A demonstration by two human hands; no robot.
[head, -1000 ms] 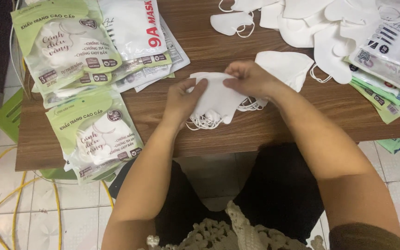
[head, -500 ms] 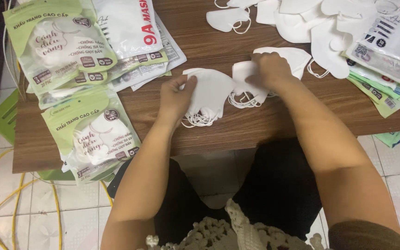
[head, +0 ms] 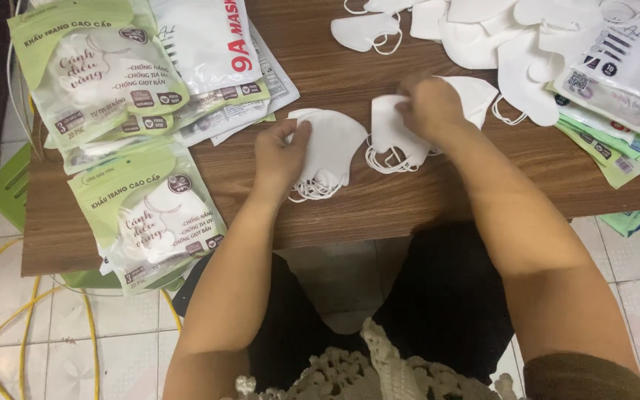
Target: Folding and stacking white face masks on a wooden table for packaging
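My left hand [head: 279, 155] grips a small stack of folded white face masks [head: 331, 152] that rests on the brown wooden table [head: 424, 200], ear loops hanging at the stack's lower edge. My right hand [head: 431, 107] holds a second bunch of white masks [head: 390, 137] just to the right, its loops dangling too. The two bunches lie a little apart. Another white mask [head: 475, 96] lies flat behind my right hand.
Green and clear mask packets [head: 146, 211] are piled at the table's left, with a white pouch [head: 209, 44] behind them. Loose white masks [head: 498, 37] spread across the back right, beside more stacked packets [head: 616, 96]. Yellow cables [head: 9, 318] lie on the tiled floor.
One pile held in both hands has been split in two. My right hand has carried its part to the right and away from me; my left hand stays on the other part.
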